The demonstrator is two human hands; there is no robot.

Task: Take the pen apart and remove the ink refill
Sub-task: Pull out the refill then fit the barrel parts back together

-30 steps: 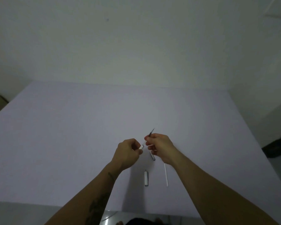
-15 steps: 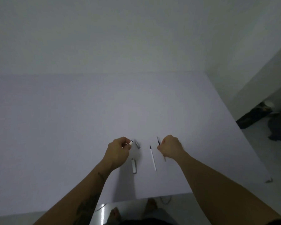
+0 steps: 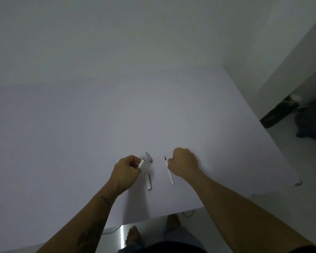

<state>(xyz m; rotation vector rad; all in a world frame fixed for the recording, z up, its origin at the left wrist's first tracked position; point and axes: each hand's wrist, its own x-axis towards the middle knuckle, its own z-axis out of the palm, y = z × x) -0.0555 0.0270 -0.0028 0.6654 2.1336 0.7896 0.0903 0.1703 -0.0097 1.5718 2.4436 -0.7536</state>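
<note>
My left hand [image 3: 126, 170] grips a short white pen barrel [image 3: 141, 163], whose open end points up and right. My right hand [image 3: 183, 162] is a closed fist resting low over the white table [image 3: 80, 134]. Only the faint tip of a thin dark refill [image 3: 173, 152] pokes out above its fingers. Between the hands lie three loose parts. A silver tip piece [image 3: 149, 156] lies just right of the barrel, and a white cap with a clip [image 3: 148, 181] lies below it. A long white stick with a dark point [image 3: 169, 170] touches the left side of my right hand.
The table's near edge [image 3: 153, 217] runs just below my forearms, and its right edge [image 3: 263, 128] slants away. Beyond it on the floor are dark objects [image 3: 279, 111]. Bare feet [image 3: 133, 234] show under the near edge. A wall stands behind the table.
My hands have drawn apart. The right hand moved right and down to the table with the thin refill, which is now mostly hidden in the fist. The left hand keeps the barrel.
</note>
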